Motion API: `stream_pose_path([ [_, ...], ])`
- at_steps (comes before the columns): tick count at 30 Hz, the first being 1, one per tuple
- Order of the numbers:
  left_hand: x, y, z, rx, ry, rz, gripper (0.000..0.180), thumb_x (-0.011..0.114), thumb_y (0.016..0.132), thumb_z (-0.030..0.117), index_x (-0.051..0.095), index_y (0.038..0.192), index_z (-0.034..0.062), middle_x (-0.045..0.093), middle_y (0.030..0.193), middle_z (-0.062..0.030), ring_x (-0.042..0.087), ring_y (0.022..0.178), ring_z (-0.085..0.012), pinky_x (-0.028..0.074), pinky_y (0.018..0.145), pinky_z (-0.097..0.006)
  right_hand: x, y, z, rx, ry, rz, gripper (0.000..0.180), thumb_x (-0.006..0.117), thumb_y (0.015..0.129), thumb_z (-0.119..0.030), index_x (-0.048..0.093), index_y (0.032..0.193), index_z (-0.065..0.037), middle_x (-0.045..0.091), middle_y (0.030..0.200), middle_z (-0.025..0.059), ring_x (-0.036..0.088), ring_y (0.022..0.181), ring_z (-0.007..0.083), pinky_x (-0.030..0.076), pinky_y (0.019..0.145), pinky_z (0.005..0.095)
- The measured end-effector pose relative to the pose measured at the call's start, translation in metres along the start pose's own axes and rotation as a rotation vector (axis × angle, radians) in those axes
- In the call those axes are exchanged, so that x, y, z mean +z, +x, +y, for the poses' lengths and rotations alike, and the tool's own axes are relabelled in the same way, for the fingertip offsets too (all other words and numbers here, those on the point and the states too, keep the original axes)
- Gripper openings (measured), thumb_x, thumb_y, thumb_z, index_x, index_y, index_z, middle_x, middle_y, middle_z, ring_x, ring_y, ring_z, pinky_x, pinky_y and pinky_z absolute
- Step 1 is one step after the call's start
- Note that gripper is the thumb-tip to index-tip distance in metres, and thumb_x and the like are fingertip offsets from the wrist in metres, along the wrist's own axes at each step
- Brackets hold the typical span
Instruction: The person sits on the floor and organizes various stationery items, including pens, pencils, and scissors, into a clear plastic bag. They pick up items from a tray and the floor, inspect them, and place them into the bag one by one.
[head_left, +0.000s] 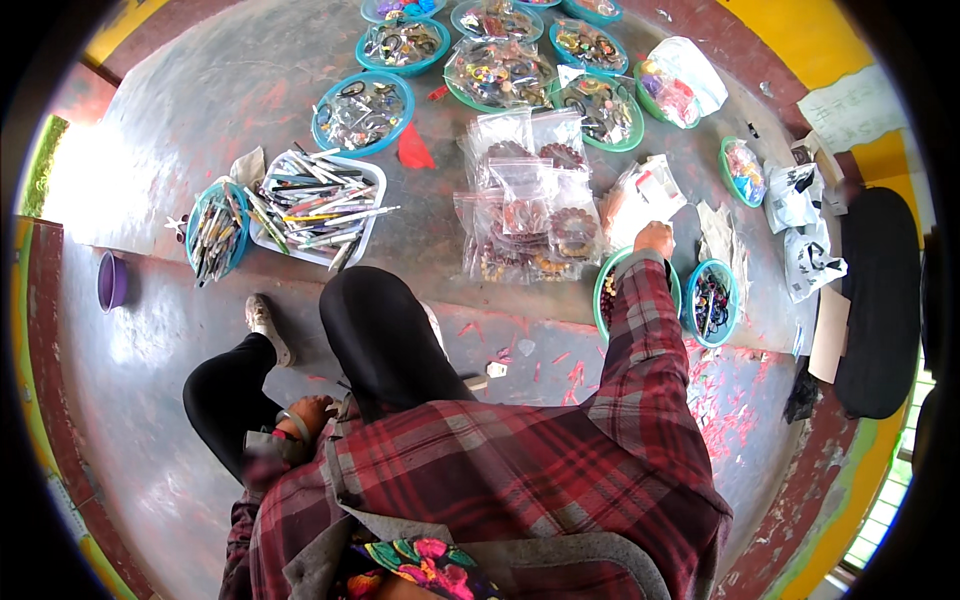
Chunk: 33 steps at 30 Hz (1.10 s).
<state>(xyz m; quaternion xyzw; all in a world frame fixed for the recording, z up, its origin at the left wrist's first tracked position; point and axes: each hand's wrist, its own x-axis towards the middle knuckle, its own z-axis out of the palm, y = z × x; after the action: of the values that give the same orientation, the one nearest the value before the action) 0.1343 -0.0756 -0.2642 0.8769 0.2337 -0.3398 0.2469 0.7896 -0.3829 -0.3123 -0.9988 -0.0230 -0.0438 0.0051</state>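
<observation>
While clear plastic bags of brown bead bracelets [525, 215] lie centre frame, right hand [654, 239] touches a white packet [640, 195], grip unclear, above a teal bowl [612, 268]; left hand [305, 415] rests loosely curled, empty.

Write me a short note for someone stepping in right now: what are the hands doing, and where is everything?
Right hand: stretched out over the green bowl of beads, touching the white packet beside it; grip unclear.
Left hand: resting by the bent knee, seemingly holding nothing.
Clear bags of bracelets lie piled left of the right hand; a blue bowl sits to its right; a white tray of pens is further left.
Done: many bowls already filled. Left: the bag pile is still loose.
</observation>
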Motion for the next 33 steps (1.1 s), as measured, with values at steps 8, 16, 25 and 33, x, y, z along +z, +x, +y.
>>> stream_pose_path([
  [8, 0.004, 0.002, 0.001, 0.077, 0.113, 0.116, 0.014, 0.057, 0.081, 0.017, 0.06, 0.091, 0.0074, 0.063, 0.089, -0.0161, 0.061, 0.085, -0.0352, 0.049, 0.073, -0.044, -0.077, -0.028, 0.0, -0.209, 0.509, 0.419, 0.011, 0.055, 0.082, -0.015, 0.064, 0.084, -0.008, 0.062, 0.092, 0.0116, 0.059, 0.089, 0.0299, 0.048, 0.076, 0.0384],
  [16, -0.04, -0.022, 0.037, -0.043, 0.054, 0.212, 0.023, 0.052, 0.085, 0.026, 0.062, 0.091, 0.0067, 0.063, 0.093, -0.0166, 0.06, 0.09, -0.0341, 0.048, 0.079, -0.042, -0.238, -0.185, -0.125, -0.873, 1.103, 0.199, 0.007, 0.059, 0.079, 0.004, 0.061, 0.084, 0.0, 0.062, 0.086, 0.0092, 0.059, 0.079, 0.0192, 0.047, 0.071, 0.0279],
  [25, -0.099, -0.086, 0.021, 0.301, -0.68, 1.332, 0.061, 0.067, 0.077, 0.007, 0.04, 0.131, 0.0065, 0.034, 0.14, -0.0133, 0.045, 0.118, -0.0225, 0.051, 0.075, -0.03, -0.313, -0.33, -0.221, -0.995, 1.629, -1.021, 0.007, 0.062, 0.08, 0.005, 0.063, 0.086, 0.0, 0.061, 0.091, 0.0049, 0.056, 0.085, 0.0125, 0.044, 0.08, 0.0247],
  [33, -0.126, -0.15, 0.002, 0.454, -1.013, 1.426, 0.073, 0.075, 0.071, 0.008, 0.037, 0.134, 0.0063, 0.032, 0.142, -0.0115, 0.044, 0.117, -0.0146, 0.049, 0.073, -0.024, -0.317, -0.393, -0.26, -1.161, 1.532, -1.248, 0.006, 0.064, 0.08, 0.0, 0.062, 0.085, -0.001, 0.06, 0.091, 0.0049, 0.055, 0.088, 0.0132, 0.042, 0.081, 0.0256],
])
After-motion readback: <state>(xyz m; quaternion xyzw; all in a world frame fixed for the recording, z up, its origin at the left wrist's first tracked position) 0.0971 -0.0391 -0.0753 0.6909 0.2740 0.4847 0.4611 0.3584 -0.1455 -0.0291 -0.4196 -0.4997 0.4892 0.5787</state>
